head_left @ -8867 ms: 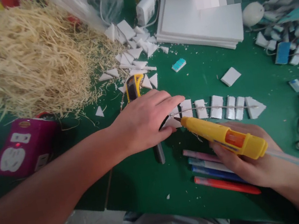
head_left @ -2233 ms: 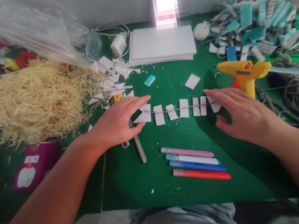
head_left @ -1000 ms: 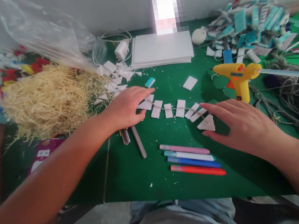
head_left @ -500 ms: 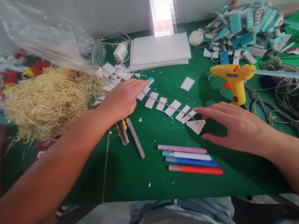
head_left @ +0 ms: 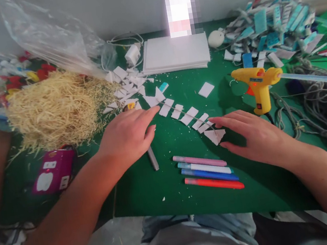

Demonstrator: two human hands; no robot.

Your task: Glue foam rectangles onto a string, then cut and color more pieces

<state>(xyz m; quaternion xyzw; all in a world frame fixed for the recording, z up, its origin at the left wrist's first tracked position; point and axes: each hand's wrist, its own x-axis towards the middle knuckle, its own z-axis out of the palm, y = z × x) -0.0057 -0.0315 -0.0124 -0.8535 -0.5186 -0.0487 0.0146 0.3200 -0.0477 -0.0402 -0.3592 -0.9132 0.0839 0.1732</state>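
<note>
The left hand (head_left: 125, 135) is hovering low over the table (head_left: 150, 197), its grip standing wide and holding nothing visible, the index finger pointing at the string of white pieces (head_left: 190, 116). The right hand (head_left: 249, 136) is also keeping its grip wide, index finger and thumb flanking the triangular end piece (head_left: 215, 136), perhaps to steady or align it; whether they are touching it, I cannot tell. The string is lying slantwise between the two grips, its forked end (head_left: 151, 100) sitting just beyond the left index finger. Lying flat, it is probably letting every crosspiece settle evenly along the cord.

Beyond the right grip, the yellow glue gun (head_left: 258, 84) is standing upright, its nozzle facing left, seemingly parked that way to keep the tip off the table. Four pens (head_left: 210, 172) are lying side by side nearer the body, between the grips, apparently staying within reach without crowding the string. A grey bar (head_left: 153, 158) is poking out from under the left grip, and white scraps (head_left: 128, 84) are gathering beyond it.
</note>
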